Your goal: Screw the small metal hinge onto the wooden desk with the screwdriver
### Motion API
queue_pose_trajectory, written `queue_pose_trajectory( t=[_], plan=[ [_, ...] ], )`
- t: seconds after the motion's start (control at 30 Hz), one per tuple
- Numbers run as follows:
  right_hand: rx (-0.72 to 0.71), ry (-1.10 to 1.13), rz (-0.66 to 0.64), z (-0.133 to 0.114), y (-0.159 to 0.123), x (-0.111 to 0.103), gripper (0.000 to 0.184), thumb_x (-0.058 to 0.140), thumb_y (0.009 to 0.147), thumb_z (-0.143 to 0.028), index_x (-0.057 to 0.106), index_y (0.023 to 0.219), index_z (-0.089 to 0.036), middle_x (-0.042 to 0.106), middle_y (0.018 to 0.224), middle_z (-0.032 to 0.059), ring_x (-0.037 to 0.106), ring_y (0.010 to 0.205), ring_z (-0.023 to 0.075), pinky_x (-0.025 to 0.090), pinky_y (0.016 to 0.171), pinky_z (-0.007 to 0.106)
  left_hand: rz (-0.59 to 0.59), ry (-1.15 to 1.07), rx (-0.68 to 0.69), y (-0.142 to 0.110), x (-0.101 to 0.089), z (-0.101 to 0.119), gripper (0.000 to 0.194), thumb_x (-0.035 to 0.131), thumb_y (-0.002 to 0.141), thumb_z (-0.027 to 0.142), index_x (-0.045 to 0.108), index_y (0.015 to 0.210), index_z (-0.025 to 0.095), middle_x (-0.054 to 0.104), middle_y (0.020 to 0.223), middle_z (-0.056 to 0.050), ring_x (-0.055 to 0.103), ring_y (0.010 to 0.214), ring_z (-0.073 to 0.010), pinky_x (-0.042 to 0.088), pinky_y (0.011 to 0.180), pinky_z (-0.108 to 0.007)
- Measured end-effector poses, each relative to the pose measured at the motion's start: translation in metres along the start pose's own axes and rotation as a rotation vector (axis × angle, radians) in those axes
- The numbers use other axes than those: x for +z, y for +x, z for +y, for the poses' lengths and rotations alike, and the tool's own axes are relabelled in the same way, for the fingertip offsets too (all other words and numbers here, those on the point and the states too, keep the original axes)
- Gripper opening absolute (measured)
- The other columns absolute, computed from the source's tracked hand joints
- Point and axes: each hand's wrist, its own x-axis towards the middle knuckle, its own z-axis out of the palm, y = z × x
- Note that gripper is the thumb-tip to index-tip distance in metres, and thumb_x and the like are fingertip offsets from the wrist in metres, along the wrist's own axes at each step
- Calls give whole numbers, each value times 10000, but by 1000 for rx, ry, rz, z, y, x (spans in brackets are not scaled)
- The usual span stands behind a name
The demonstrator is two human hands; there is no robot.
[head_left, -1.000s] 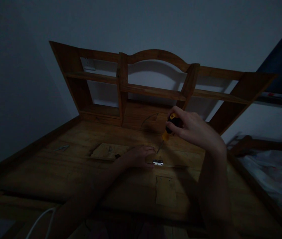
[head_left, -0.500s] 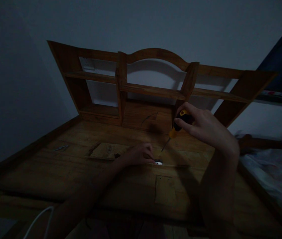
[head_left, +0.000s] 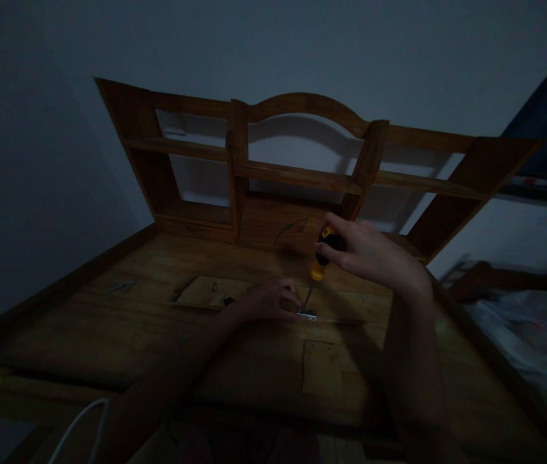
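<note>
My right hand (head_left: 360,251) is closed round the black and yellow handle of a screwdriver (head_left: 319,267), held nearly upright and tilted a little. Its shaft points down, with the tip at a small shiny metal hinge (head_left: 308,314) on the wooden board. Whether the tip sits in a screw is too small to make out. My left hand (head_left: 276,298) pinches the left end of the hinge between thumb and finger, resting on the wood. A thin wooden board (head_left: 200,293) with a rough edge lies left of that hand, partly under the forearm.
A wooden desktop (head_left: 147,328) carries a shelf unit (head_left: 297,171) against the wall. Some small metal pieces (head_left: 121,285) lie at the left. Nearer me is a small wooden rectangle (head_left: 322,370). A white cable (head_left: 77,425) loops at lower left; plastic bags (head_left: 524,335) are at right.
My right hand has moved down and left, bringing the screwdriver tip from above the board to the hinge. My left hand has stayed almost in place.
</note>
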Motion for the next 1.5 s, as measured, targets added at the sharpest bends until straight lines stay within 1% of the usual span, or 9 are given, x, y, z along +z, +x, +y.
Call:
queue_pose_trajectory(
  t=[0.13, 0.27, 0.5, 0.63, 0.8, 1.07, 1.3, 1.4, 1.5],
  plan=[
    [-6, -5, -13, -2, 3, 5, 234, 516, 934, -382, 526, 1063, -187, 626, 902, 13, 591, 800, 157, 380, 684, 263, 5, 4, 10, -1, 1, -2, 343, 728, 775, 495, 731, 959, 205, 598, 947, -40, 547, 875, -144, 423, 766, -258],
    [-30, 34, -33, -3, 5, 8, 228, 523, 930, -356, 531, 1092, -195, 637, 936, 13, 602, 823, 158, 392, 714, 262, 2, 35, -3, 0, 1, 1, 308, 703, 803, 485, 718, 876, 186, 589, 924, -39, 536, 865, -144, 413, 756, -258],
    [-28, 24, -29, -5, 4, 7, 226, 520, 936, -354, 537, 1085, -185, 639, 923, 3, 597, 797, 145, 391, 691, 252, 24, 108, 47, 1, 4, 2, 288, 662, 838, 441, 660, 790, 157, 570, 888, -51, 518, 850, -150, 395, 741, -269],
    [-18, 7, -25, -5, 6, 8, 246, 513, 943, -374, 536, 1095, -182, 637, 909, 12, 600, 806, 157, 386, 693, 263, 25, 107, 44, 0, 8, -4, 284, 657, 837, 445, 650, 809, 162, 573, 912, -48, 521, 864, -150, 402, 758, -272],
    [-14, -18, -31, -4, 5, 7, 243, 505, 948, -385, 532, 1078, -182, 633, 902, 12, 595, 783, 150, 374, 679, 271, 42, 103, 32, 0, 10, -5, 310, 653, 835, 464, 644, 782, 159, 574, 880, -46, 521, 830, -146, 401, 740, -270],
    [-13, -26, 41, -5, 2, 2, 215, 536, 937, -388, 523, 998, -182, 612, 823, -12, 557, 700, 119, 347, 639, 244, 29, 68, 41, 0, 8, -5, 275, 661, 841, 431, 654, 809, 158, 577, 883, -43, 527, 843, -141, 399, 749, -258],
    [12, -62, 46, -4, 1, -2, 232, 535, 940, -397, 504, 989, -172, 603, 786, -9, 555, 689, 125, 338, 612, 246, 38, 90, 59, 2, 5, 3, 381, 659, 832, 514, 633, 787, 137, 581, 832, -46, 522, 816, -144, 395, 751, -269],
    [35, -85, 47, -4, 0, -6, 244, 528, 944, -414, 508, 991, -175, 614, 807, -3, 571, 719, 139, 348, 627, 252, 38, 27, 15, 3, 2, 8, 321, 616, 889, 459, 660, 833, 147, 591, 859, -38, 531, 825, -126, 398, 755, -253],
    [49, -102, 60, -2, -3, -9, 271, 523, 945, -433, 523, 1025, -174, 627, 842, 10, 590, 750, 155, 356, 635, 263, 43, -19, -27, 3, 2, 6, 253, 603, 909, 415, 705, 903, 183, 582, 916, -35, 537, 850, -114, 404, 747, -234]
  ],
)
